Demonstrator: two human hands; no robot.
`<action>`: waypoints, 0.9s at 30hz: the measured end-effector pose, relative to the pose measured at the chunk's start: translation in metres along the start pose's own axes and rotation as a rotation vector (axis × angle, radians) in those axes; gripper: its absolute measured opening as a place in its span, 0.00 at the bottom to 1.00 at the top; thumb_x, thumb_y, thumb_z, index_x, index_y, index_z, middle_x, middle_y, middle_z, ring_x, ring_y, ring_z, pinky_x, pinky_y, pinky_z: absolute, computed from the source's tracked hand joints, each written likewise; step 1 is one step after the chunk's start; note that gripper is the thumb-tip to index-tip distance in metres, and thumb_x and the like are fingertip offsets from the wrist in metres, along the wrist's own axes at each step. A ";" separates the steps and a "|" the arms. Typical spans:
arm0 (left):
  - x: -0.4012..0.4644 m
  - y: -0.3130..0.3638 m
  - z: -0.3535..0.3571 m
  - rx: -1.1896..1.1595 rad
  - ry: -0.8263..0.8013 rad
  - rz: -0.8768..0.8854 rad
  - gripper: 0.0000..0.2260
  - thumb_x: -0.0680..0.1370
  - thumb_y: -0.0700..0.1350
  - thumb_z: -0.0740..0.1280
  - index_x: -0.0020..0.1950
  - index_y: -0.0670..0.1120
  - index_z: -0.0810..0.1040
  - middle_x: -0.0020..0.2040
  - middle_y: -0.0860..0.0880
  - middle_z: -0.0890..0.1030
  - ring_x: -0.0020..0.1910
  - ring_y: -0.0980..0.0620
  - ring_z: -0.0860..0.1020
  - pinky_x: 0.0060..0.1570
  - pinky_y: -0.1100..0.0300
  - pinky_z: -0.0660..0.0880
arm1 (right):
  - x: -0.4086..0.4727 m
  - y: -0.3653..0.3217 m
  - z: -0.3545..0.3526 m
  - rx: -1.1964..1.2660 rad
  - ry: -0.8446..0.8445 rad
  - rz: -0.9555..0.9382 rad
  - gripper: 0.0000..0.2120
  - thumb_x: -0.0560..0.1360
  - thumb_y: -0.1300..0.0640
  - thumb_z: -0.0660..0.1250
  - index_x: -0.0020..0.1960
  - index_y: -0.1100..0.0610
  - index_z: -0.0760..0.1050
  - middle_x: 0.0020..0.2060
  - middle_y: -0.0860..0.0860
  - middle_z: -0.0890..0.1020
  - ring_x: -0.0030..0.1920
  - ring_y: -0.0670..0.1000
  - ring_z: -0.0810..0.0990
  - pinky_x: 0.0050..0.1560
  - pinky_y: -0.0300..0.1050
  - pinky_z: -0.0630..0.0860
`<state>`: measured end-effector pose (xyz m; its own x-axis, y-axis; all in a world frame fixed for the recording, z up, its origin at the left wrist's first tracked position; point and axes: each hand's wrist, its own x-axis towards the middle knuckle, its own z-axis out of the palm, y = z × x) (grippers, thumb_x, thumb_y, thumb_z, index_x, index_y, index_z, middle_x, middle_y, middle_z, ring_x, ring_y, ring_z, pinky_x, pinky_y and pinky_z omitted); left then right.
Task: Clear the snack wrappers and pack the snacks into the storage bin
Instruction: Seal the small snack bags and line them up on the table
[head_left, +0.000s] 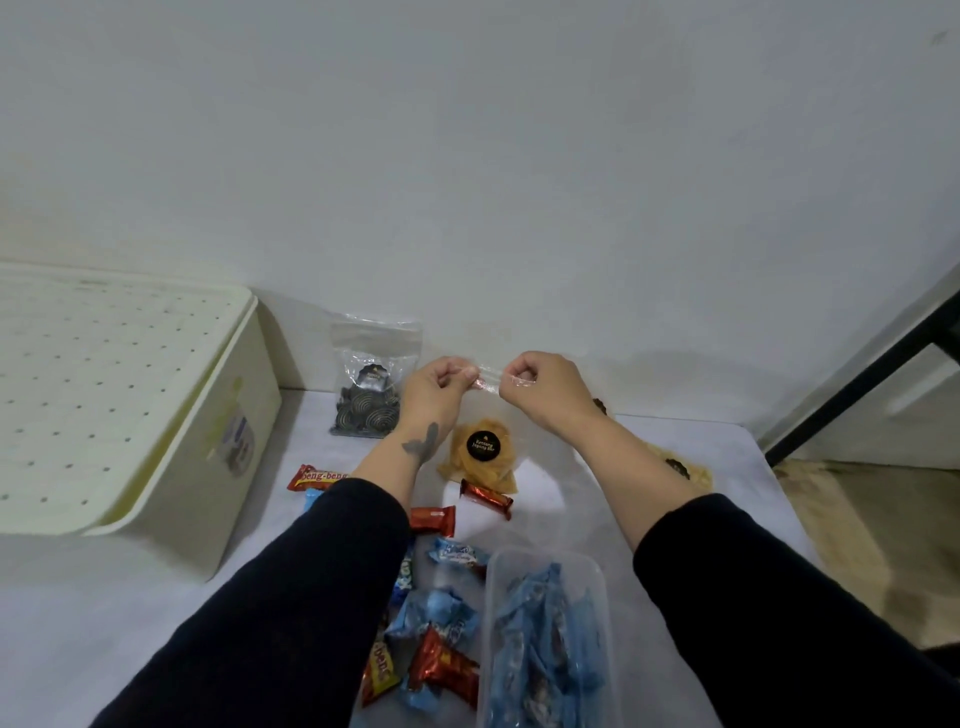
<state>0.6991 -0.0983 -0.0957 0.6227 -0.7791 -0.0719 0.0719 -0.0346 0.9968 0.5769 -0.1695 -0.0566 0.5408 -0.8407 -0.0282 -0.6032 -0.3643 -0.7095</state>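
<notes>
Nearest the camera, a clear plastic tub (545, 566) sat at the near right of the white table (130, 613), with blue-wrapped snacks (540, 639) piled inside it. Just left of the tub lay a loose heap of wrapped sweets, blue ones (434, 610) mixed with red ones (441, 667), some partly hidden under the dark left sleeve (291, 597). A little farther off, two red bars (485, 498) lay near the middle of the table, and another red bar (314, 477) with white lettering lay to the left, beside the forearm. Beyond them a clear bag of yellow-orange snacks (480, 457) with a round black label hung upright, its bottom at or just above the table. The left hand (434, 387) and the right hand (540, 387) were raised above it, each pinching the bag's top strip between thumb and fingertips, the other fingers curled in; the two hands were close together but apart. Left of the left hand, a second clear bag holding dark spiral pieces (371, 395) leaned at the far edge by the wall (519, 156). At the far left stood a cream storage bin (223, 415), its dotted lid (98, 374) on top. Behind the right forearm, another pale snack bag (685, 470) showed only in part
</notes>
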 end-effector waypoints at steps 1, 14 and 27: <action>0.000 0.000 0.000 0.003 0.002 -0.001 0.05 0.77 0.38 0.66 0.44 0.46 0.78 0.40 0.50 0.81 0.40 0.57 0.79 0.41 0.69 0.73 | 0.000 -0.001 0.000 -0.011 -0.006 0.001 0.03 0.68 0.54 0.68 0.37 0.47 0.76 0.33 0.43 0.76 0.39 0.48 0.76 0.45 0.46 0.76; -0.004 0.004 -0.010 -0.038 -0.011 -0.036 0.07 0.78 0.38 0.65 0.40 0.46 0.76 0.40 0.47 0.80 0.35 0.64 0.81 0.42 0.65 0.74 | -0.002 -0.007 0.000 -0.081 0.012 0.007 0.01 0.69 0.51 0.67 0.38 0.46 0.76 0.32 0.42 0.76 0.42 0.47 0.76 0.57 0.51 0.73; -0.007 0.010 -0.010 0.013 -0.019 -0.002 0.09 0.78 0.36 0.65 0.40 0.46 0.75 0.40 0.45 0.79 0.41 0.57 0.80 0.43 0.64 0.74 | 0.000 -0.021 0.006 -0.114 0.014 -0.020 0.03 0.72 0.49 0.65 0.42 0.46 0.76 0.39 0.43 0.78 0.45 0.46 0.75 0.58 0.49 0.64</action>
<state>0.7030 -0.0872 -0.0855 0.6080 -0.7905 -0.0734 0.0629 -0.0442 0.9970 0.5930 -0.1592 -0.0453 0.5458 -0.8379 -0.0039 -0.6555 -0.4241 -0.6248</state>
